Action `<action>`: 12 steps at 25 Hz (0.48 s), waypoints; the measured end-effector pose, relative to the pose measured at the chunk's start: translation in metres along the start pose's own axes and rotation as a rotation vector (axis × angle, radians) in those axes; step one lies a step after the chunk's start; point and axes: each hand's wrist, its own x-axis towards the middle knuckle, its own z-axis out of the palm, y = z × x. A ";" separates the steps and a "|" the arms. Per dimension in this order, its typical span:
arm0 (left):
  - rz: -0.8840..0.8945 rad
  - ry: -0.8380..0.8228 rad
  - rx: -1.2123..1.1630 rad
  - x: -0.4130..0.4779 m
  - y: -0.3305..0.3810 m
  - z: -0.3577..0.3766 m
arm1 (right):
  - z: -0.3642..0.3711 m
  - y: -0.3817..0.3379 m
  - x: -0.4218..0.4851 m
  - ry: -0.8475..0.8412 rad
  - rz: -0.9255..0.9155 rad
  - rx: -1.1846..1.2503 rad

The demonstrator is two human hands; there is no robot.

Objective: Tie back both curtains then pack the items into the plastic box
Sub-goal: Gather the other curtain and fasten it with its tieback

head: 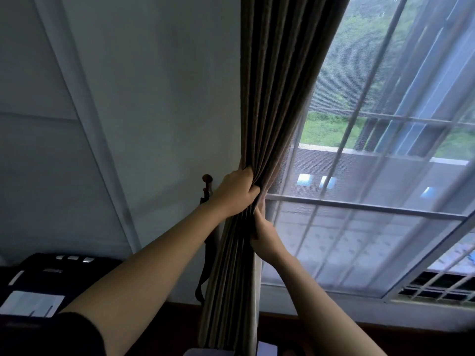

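A brown pleated curtain (280, 93) hangs at the left edge of the window, gathered into a tight bundle. My left hand (236, 192) is closed around the bundle from the left, at about mid-height. Just below it, my right hand (264, 235) pinches the bundle's right edge, its fingers tucked into the folds. A dark tieback strap (204, 276) dangles from a round wall hook (207, 179) just left of the curtain, behind my left wrist. No plastic box shows in the head view.
A sheer white curtain (372, 176) covers the barred window (385, 119) to the right. At the lower left sits a dark appliance (51, 273) with a white paper on it. A white wall fills the left.
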 end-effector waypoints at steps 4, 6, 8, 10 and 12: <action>-0.016 -0.025 -0.002 0.001 0.005 0.001 | 0.010 -0.001 -0.001 0.004 0.048 -0.001; -0.034 -0.033 -0.012 0.002 0.006 0.002 | 0.017 0.001 -0.001 0.012 0.100 -0.018; -0.053 -0.042 -0.025 0.001 0.008 0.001 | 0.022 0.002 -0.002 0.030 0.122 -0.021; -0.064 -0.058 -0.049 0.000 0.012 0.000 | 0.029 0.006 -0.003 0.016 0.110 -0.028; -0.058 -0.036 -0.007 -0.003 0.015 0.000 | 0.039 0.014 -0.006 -0.039 0.099 -0.042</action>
